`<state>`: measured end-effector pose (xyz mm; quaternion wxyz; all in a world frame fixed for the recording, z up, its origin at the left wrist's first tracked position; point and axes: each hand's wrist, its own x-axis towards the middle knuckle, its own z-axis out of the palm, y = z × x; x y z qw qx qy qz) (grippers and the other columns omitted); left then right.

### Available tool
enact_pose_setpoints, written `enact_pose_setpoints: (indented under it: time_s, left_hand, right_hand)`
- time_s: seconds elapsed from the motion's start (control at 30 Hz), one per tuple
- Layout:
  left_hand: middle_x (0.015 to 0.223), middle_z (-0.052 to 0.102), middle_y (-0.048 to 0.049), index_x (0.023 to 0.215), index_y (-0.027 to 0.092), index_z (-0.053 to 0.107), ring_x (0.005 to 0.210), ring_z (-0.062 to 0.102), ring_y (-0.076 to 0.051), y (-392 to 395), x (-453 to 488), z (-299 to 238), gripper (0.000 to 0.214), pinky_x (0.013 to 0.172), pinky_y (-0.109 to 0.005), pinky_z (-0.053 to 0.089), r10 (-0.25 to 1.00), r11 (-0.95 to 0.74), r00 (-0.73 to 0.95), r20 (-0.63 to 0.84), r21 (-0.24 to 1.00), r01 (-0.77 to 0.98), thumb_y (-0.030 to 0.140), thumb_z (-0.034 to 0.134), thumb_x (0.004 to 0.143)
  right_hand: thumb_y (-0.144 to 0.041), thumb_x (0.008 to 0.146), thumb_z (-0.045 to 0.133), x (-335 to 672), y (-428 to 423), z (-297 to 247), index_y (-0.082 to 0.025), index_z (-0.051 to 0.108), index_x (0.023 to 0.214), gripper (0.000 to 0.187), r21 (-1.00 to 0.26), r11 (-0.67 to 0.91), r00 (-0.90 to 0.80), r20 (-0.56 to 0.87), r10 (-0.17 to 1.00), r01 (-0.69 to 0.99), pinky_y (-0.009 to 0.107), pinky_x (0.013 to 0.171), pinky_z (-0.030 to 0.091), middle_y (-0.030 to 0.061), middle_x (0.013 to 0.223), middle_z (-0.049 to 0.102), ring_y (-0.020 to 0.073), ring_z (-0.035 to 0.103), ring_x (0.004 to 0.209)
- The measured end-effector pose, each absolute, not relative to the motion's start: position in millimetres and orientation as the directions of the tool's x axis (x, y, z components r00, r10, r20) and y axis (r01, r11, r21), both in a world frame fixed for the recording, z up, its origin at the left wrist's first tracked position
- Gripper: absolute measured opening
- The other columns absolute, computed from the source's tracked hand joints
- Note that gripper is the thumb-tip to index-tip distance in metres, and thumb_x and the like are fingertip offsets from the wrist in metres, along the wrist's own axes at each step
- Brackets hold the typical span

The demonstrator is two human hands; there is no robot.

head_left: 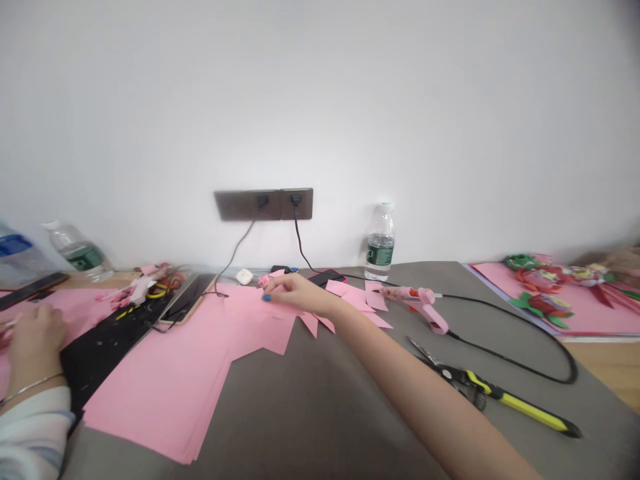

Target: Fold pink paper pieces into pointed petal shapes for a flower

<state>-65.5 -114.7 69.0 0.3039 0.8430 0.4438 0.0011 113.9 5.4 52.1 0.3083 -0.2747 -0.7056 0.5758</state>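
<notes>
My right hand [290, 293] reaches in from the lower right, over the middle of the pink paper. Its fingers are bent and drawn together, and one blue-painted nail shows at the tips. A small curled pink paper piece [264, 280] is right beside these fingers; whether they grip it I cannot tell. Beneath and in front of the hand lie stacked pink paper sheets [160, 387]. Smaller cut pink paper pieces [357, 299] lie to its right, partly behind my forearm. My left hand is out of view.
A pink glue gun [423, 307] with a black cord and yellow-black scissors [495, 393] lie right. A water bottle [381, 243] stands by the wall under sockets [265, 204]. Paper flowers [545, 303] lie far right. A co-worker's hand [37, 333] works at far left.
</notes>
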Motion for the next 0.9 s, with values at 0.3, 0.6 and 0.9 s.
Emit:
enact_pose_setpoints:
  time_s: [0.3, 0.6, 0.9]
  left_hand:
    - [0.060, 0.041, 0.0053, 0.077, 0.021, 0.051, 0.053, 0.044, -0.011, -21, 19, 7, 0.040, 0.052, -0.023, 0.038, 0.970, -0.238, 0.006, 0.243, 0.947, 0.214, 0.050, 0.038, 0.100]
    - [0.071, 0.056, 0.0023, 0.077, 0.019, 0.057, 0.067, 0.054, -0.014, 24, 28, -21, 0.021, 0.062, -0.024, 0.044, 0.961, -0.275, 0.040, 0.273, 0.959, 0.068, 0.032, 0.074, 0.074]
    - [0.078, 0.062, -0.0009, 0.080, 0.019, 0.063, 0.077, 0.059, -0.019, 22, 22, -26, 0.019, 0.071, -0.027, 0.049, 0.951, -0.245, 0.196, 0.239, 0.970, 0.004, 0.037, 0.069, 0.080]
  right_hand:
    - [-0.044, 0.079, 0.066, 180, 21, -20, -0.022, 0.051, 0.079, 0.027, -0.989, 0.101, -0.133, 0.115, 0.984, -0.109, 0.027, 0.063, 0.040, -0.0025, 0.071, 0.056, 0.0159, 0.053, 0.065]
    - [-0.047, 0.083, 0.067, 172, 28, -33, -0.023, 0.052, 0.077, 0.029, -0.951, 0.153, -0.168, 0.202, 0.965, -0.269, 0.032, 0.085, 0.046, 0.0032, 0.096, 0.066, 0.0216, 0.061, 0.093]
    - [-0.040, 0.076, 0.079, 179, 28, -32, -0.025, 0.063, 0.103, 0.035, -0.938, 0.073, -0.190, 0.144, 0.971, -0.339, 0.031, 0.082, 0.048, 0.0038, 0.100, 0.068, 0.0214, 0.063, 0.093]
